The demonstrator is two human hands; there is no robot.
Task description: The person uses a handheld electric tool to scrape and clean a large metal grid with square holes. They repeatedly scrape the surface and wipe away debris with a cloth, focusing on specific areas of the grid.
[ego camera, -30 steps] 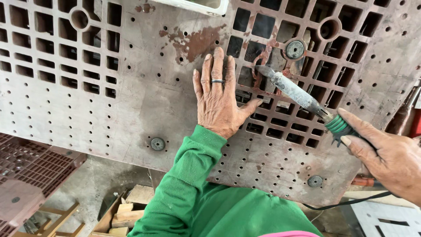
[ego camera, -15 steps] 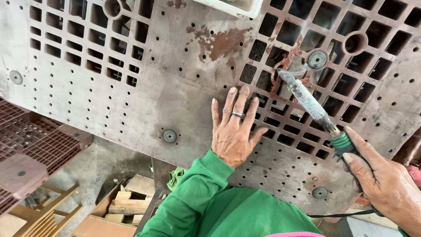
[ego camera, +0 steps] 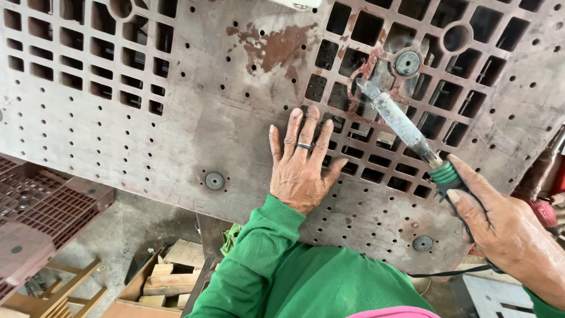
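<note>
We count one large brown perforated plastic pallet [ego camera: 176,118], set on edge and filling most of the view. On its face we count four round grey metal washers [ego camera: 215,180], one at centre left, one at upper right [ego camera: 408,62], one at lower right [ego camera: 422,243], and one only partly visible at the far left edge. We count two bare hands: one left hand [ego camera: 301,168] and one right hand [ego camera: 506,232]. We count one silver ring [ego camera: 304,146], one long grey soldering iron with a green collar [ego camera: 406,132], one black cord [ego camera: 453,272], one reddish slatted plastic crate [ego camera: 35,206] at lower left, and one green sleeve [ego camera: 265,253].
</note>
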